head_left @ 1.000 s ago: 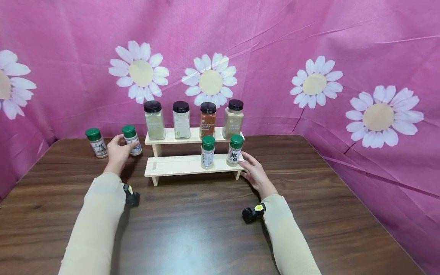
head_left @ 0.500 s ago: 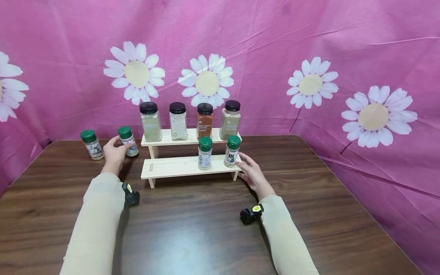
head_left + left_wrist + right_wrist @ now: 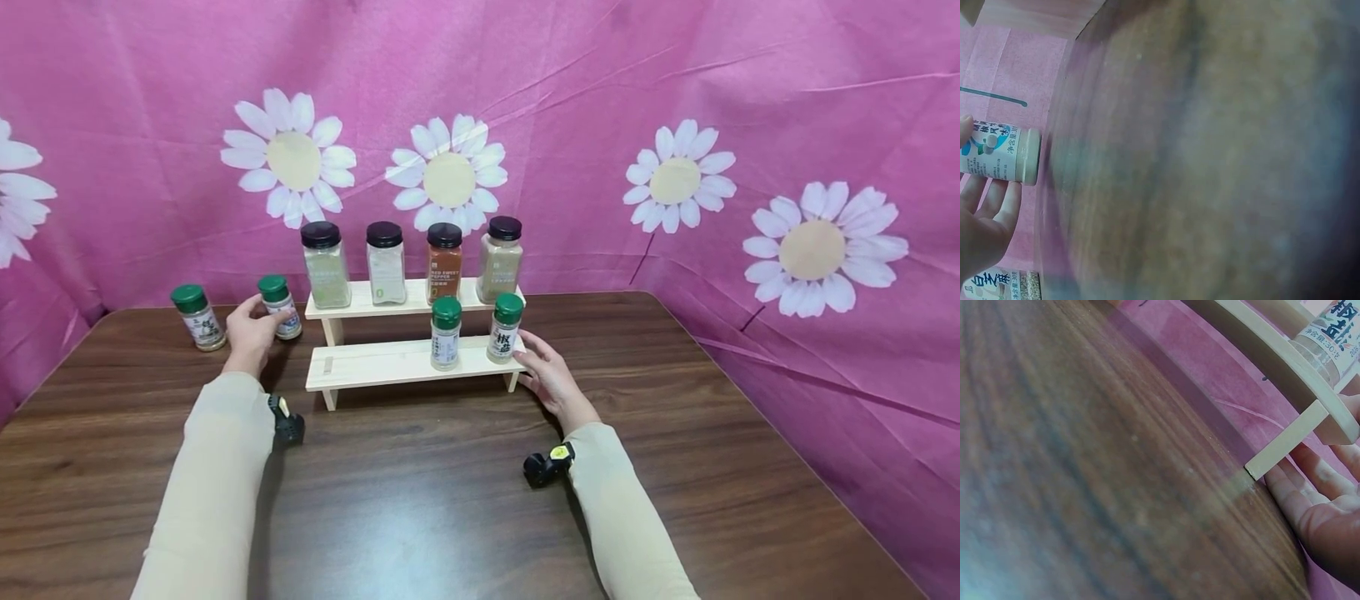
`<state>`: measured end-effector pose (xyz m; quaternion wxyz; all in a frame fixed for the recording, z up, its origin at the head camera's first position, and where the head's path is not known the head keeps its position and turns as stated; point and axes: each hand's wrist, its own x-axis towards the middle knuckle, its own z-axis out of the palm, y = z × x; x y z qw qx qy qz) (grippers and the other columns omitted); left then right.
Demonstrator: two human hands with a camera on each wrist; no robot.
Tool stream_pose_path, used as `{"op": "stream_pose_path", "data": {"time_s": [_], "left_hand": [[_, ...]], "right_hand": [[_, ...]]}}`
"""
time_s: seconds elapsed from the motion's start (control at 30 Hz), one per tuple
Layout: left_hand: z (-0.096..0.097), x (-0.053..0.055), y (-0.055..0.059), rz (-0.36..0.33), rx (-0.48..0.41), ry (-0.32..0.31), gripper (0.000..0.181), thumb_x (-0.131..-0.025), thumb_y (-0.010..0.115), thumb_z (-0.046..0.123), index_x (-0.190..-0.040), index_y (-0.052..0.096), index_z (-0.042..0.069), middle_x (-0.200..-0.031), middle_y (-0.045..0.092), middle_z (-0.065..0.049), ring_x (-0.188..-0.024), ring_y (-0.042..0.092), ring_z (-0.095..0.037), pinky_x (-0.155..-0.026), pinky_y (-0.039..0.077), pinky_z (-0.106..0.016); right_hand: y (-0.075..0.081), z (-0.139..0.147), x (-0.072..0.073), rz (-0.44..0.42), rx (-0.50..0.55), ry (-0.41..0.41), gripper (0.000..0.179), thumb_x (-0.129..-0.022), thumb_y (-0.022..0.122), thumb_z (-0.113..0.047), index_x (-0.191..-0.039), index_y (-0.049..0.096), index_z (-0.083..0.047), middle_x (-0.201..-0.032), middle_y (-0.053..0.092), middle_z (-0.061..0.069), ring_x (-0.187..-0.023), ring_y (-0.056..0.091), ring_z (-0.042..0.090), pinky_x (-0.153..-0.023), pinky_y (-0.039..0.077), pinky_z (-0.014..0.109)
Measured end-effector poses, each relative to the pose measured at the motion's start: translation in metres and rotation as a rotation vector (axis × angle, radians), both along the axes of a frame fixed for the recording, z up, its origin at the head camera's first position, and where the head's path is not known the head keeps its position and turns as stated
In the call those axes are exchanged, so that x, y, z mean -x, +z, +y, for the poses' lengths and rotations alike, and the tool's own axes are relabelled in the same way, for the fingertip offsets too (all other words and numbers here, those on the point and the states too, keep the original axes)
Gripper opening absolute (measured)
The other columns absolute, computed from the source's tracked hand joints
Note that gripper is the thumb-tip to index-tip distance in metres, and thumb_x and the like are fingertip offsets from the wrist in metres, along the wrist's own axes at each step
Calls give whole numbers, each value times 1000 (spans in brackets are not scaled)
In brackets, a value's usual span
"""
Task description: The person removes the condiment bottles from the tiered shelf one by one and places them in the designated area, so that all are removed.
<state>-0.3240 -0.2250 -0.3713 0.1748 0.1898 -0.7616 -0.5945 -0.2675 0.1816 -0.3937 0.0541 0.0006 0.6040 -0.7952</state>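
While the left hand (image 3: 251,333) grips a green-capped jar (image 3: 280,307), the right hand (image 3: 551,377) rests open against the rack (image 3: 375,365).

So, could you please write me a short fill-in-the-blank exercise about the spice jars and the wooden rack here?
1. The upper step of the pale wooden two-step rack carries ____ black-lidded jars.
2. The left hand touches a small spice jar with a ____ lid.
3. The right hand rests at the rack's ____ end.

Missing words: four; green; right
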Motion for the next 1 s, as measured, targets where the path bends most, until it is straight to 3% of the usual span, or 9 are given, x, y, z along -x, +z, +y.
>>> {"op": "stream_pose_path", "data": {"time_s": [0.27,0.53,0.67,0.87,1.0], "left_hand": [[-4,-2,2,-53,63,-53,53,-76,65,14,-124,46,5,-94,52,2,-91,45,-13,-87,36,-28],[-3,-2,0,-51,93,-83,53,-77,64,15,-125,43,2,-114,50,-14,-101,43,-21,-89,35,-32],[-5,-7,1,-24,65,-74,54,-76,66,15,-124,44,3,-115,51,-14,-101,45,-19,-87,36,-28],[-11,-15,-1,6,8,-121,61,-74,68,21,-126,40,4,-112,52,-7,-96,47,-8,-70,39,-9],[-11,-23,4,9,5,-156,63,-76,65,18,-129,35,0,-120,46,-15,-101,46,-12,-76,39,-14]], "right_hand": [[2,-1,1,3,-3,4,49,-86,48,-2,-132,30,-5,-118,43,15,-83,55,13,-81,42,36],[1,0,1,-4,-1,8,50,-86,47,-2,-132,29,-5,-118,43,15,-84,55,13,-82,41,36],[1,0,0,-12,0,3,50,-85,48,-2,-132,30,-5,-117,44,15,-83,55,13,-80,42,35],[2,-1,0,-21,6,-2,51,-86,48,-2,-133,29,-6,-122,40,17,-83,55,13,-80,42,34],[2,-1,0,-23,11,-8,50,-86,47,-1,-132,30,-6,-120,40,16,-82,55,12,-79,43,33]]}}
